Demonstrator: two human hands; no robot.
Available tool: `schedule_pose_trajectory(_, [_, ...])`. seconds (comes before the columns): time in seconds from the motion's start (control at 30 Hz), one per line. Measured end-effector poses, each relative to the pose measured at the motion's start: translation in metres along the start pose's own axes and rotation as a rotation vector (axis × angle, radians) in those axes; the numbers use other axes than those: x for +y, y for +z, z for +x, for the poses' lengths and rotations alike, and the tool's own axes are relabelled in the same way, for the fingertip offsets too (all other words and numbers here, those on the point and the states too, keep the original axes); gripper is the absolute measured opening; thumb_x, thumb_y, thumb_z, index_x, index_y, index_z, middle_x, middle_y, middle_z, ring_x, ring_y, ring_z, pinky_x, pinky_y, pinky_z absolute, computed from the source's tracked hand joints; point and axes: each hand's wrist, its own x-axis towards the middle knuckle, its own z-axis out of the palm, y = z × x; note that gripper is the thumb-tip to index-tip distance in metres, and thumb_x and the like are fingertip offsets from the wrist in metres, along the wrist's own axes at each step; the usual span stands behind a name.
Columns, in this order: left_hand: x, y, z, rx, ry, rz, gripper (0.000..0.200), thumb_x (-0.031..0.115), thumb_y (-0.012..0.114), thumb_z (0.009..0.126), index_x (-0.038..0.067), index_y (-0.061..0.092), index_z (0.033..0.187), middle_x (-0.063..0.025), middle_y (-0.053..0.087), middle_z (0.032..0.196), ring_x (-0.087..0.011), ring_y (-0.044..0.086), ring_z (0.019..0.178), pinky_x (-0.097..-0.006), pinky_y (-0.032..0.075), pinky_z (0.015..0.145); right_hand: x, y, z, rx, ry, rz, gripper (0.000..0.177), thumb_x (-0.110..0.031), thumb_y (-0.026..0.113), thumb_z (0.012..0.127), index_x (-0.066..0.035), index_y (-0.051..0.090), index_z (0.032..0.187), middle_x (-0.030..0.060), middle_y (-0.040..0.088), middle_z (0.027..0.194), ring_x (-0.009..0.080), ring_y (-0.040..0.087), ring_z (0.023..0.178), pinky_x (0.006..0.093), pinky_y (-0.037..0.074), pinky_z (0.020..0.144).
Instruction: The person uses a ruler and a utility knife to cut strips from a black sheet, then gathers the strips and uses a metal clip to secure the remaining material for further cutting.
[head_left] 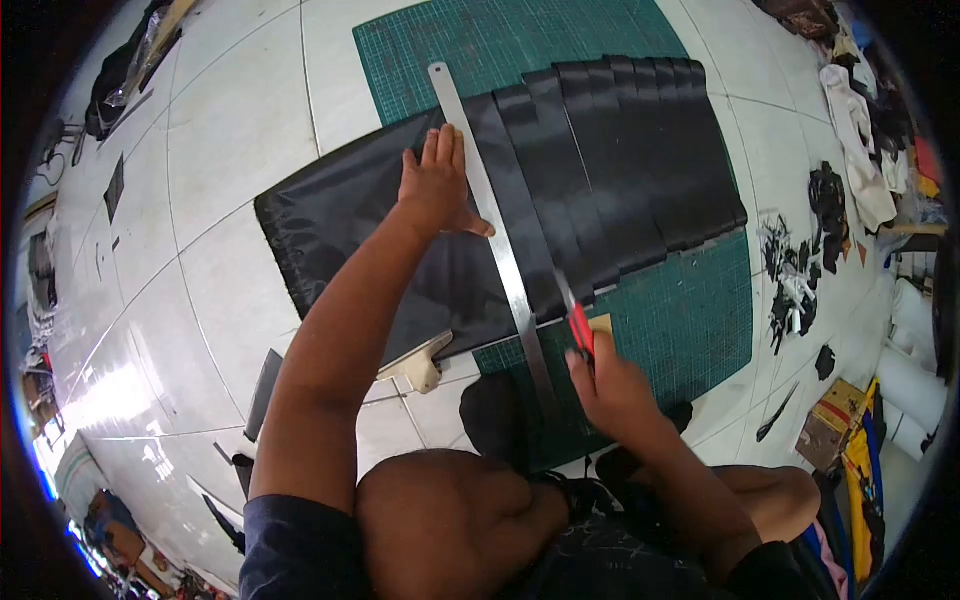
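Black sheet material (pixel 360 195) lies across green cutting mats (pixel 690 310), its right part in several overlapping strips (pixel 660 150). A long steel ruler (pixel 483 180) runs over it from the upper left to the lower right. My left hand (pixel 440 185) presses flat beside the ruler, fingers spread, with the thumb on the ruler's edge. My right hand (pixel 612 385) is wrapped round a red-handled cutter (pixel 579 322), whose blade points up toward the lower edge of the strips, right of the ruler.
A cream and metal tool (pixel 420 368) lies at the sheet's lower edge. Black and white scraps (pixel 792 285), scissors (pixel 776 412) and a cardboard box (pixel 833 420) are on the tiled floor at the right. My bent legs are close below the mat.
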Motion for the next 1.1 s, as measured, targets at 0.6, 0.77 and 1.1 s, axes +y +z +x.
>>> schedule_pose_trajectory(0.6, [-0.006, 0.005, -0.001, 0.029, 0.043, -0.019, 0.138, 0.082, 0.075, 0.057, 0.009, 0.019, 0.159, -0.0172, 0.010, 0.166, -0.0354, 0.008, 0.154, -0.0592, 0.021, 0.118, -0.115, 0.005, 0.251, 0.278, -0.114, -0.002, 0.038, -0.030, 0.045, 0.098, 0.003, 0.044, 0.116, 0.0306, 0.068, 0.103, 0.0472, 0.066, 0.101, 0.0558, 0.050, 0.090])
schedule_pose_trajectory(0.77, [-0.007, 0.000, -0.004, 0.024, 0.050, -0.027, 0.140, 0.081, 0.077, 0.056, 0.006, 0.019, 0.158, -0.0174, 0.011, 0.166, -0.0357, 0.010, 0.154, -0.0590, 0.022, 0.118, -0.120, -0.003, 0.251, 0.230, -0.094, -0.016, 0.041, -0.030, 0.048, 0.096, 0.003, 0.044, 0.120, 0.0306, 0.067, 0.108, 0.0474, 0.064, 0.105, 0.0551, 0.050, 0.092])
schedule_pose_trajectory(1.1, [-0.005, 0.013, 0.009, 0.045, 0.008, 0.064, 0.149, 0.077, 0.082, 0.052, -0.002, 0.012, 0.157, -0.0174, 0.014, 0.165, -0.0339, 0.015, 0.153, -0.0568, 0.027, 0.116, -0.100, -0.003, 0.222, 0.048, -0.001, -0.058, 0.045, -0.030, 0.053, 0.097, -0.001, 0.042, 0.130, 0.0274, 0.063, 0.124, 0.0436, 0.060, 0.119, 0.0528, 0.045, 0.102])
